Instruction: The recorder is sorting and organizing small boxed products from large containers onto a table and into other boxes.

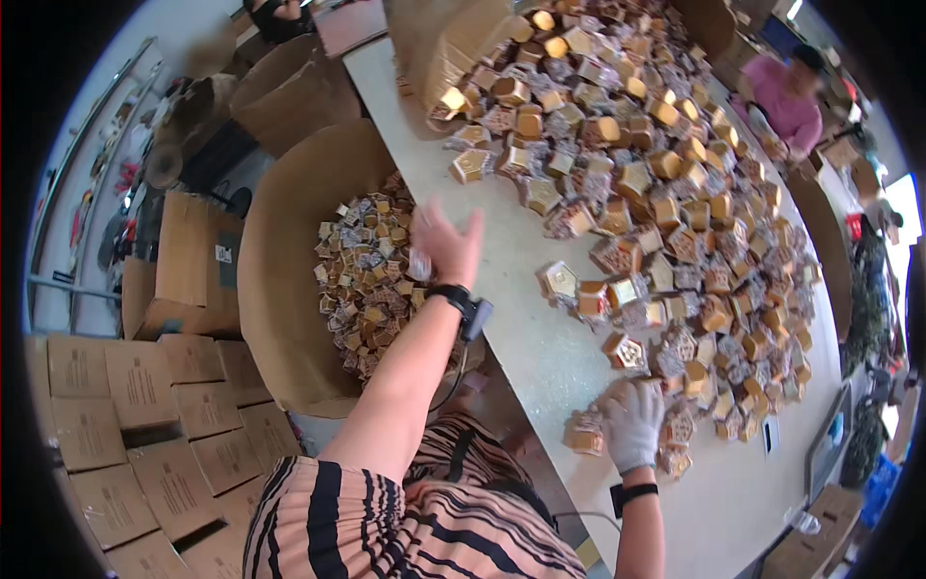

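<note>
Fisheye view, dark at the corners. The left hand (449,241), left of centre, is motion-blurred; its fingertips are hard to make out, and whether it touches the pale wrapped blob at its outer edge is unclear. The right hand (632,425), in a whitish glove at lower right of centre, hides its own fingertips, so I cannot tell whether it grips anything. The far end of the table (511,256) is cut off by the upper edge, and the forearm blocks part of a large cardboard bin (280,280), left of centre.

The left arm rises diagonally from the striped sleeve (333,511), hand over the bin's right side, thumb spread wide of the fingers. The right arm comes up from the bottom edge, glove knuckles up, fingers bent down among small gold-and-brown pieces (666,164) in clear wrap. These pieces crowd the table through the upper middle and right; more of the same (371,289) fill the bin. At upper right, a person in pink (786,106) is partly blurred
</note>
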A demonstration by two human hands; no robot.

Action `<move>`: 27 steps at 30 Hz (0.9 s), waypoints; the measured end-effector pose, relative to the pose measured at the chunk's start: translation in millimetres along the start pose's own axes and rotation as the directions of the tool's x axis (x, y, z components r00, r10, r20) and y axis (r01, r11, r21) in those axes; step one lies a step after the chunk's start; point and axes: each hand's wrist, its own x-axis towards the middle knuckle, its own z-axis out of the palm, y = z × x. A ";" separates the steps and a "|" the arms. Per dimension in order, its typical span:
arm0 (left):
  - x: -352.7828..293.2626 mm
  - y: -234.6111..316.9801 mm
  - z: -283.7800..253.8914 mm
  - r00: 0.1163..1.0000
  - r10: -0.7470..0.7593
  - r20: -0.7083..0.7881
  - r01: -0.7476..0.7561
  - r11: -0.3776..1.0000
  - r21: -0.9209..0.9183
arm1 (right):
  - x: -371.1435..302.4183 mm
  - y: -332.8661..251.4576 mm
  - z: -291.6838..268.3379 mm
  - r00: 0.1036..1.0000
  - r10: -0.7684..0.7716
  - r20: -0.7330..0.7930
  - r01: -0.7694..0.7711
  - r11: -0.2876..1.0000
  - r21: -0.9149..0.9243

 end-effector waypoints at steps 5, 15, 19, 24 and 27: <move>21.0 -101.7 23.6 0.923 -0.118 0.366 0.161 0.983 -0.089 | -7.8 12.9 5.9 0.969 0.242 -0.059 -0.249 0.949 -0.192; -12.4 -367.8 -58.5 0.458 -0.764 0.454 0.615 0.642 0.458 | 84.0 -86.3 52.8 0.925 -0.292 0.245 0.289 0.956 0.048; -61.4 -396.6 -46.8 0.354 -0.811 0.466 0.532 0.585 0.612 | 103.9 -96.4 77.5 0.993 -0.052 0.102 0.047 0.998 0.044; -96.7 -380.1 9.1 0.419 -0.546 0.725 0.072 0.816 0.573 | 99.8 -100.4 103.9 0.999 -0.017 0.038 0.019 0.999 -0.035; -105.3 -376.7 43.1 0.405 -0.433 0.805 -0.201 0.817 0.540 | 96.2 -98.3 107.1 0.999 0.013 0.046 -0.011 0.999 -0.032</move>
